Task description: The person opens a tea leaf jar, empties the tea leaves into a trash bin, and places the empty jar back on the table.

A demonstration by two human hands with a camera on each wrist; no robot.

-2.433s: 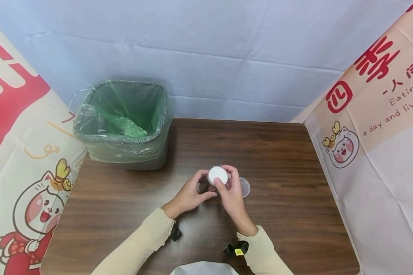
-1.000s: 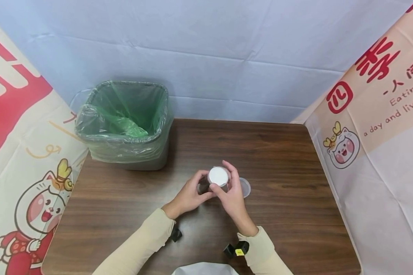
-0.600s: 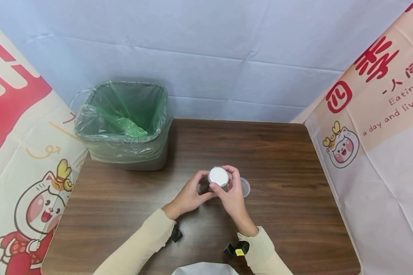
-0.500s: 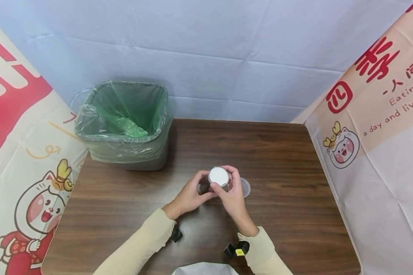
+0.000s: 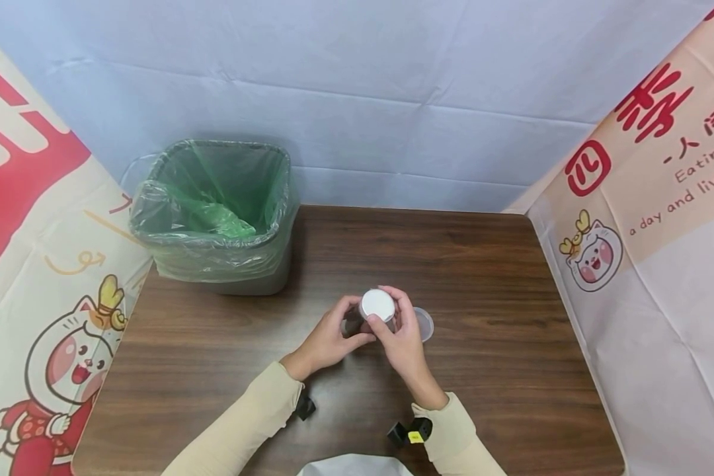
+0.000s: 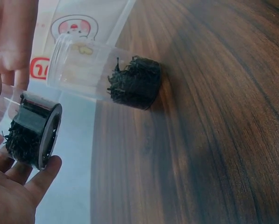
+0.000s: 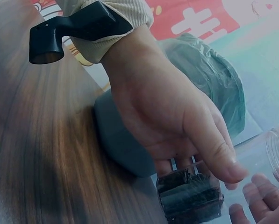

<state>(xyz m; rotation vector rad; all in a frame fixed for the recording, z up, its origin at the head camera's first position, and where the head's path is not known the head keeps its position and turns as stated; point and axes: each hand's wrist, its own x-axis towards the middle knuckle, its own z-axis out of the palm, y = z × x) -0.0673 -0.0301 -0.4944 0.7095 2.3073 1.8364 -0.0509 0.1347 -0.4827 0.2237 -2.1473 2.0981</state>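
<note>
A clear plastic jar, dark shredded leaves in its lower part, is held off the table by both hands. From the left side, the left hand grips it near the leaf-filled base. The right hand curls its fingers round the upper part, thumb at the near edge of the flat white round top. Threads show at the neck in the right wrist view. A second clear jar, also with dark leaves low inside, stands on the table just right of the right hand; the head view shows its round top.
A grey-green bin with a green plastic liner stands at the table's back left. The brown wooden table meets a pale cloth behind and printed banners at the sides.
The right thumb has slid from over the white top to its near edge, now slightly onto it. The right index finger lifted, then came back round the far side. The left hand stays put.
</note>
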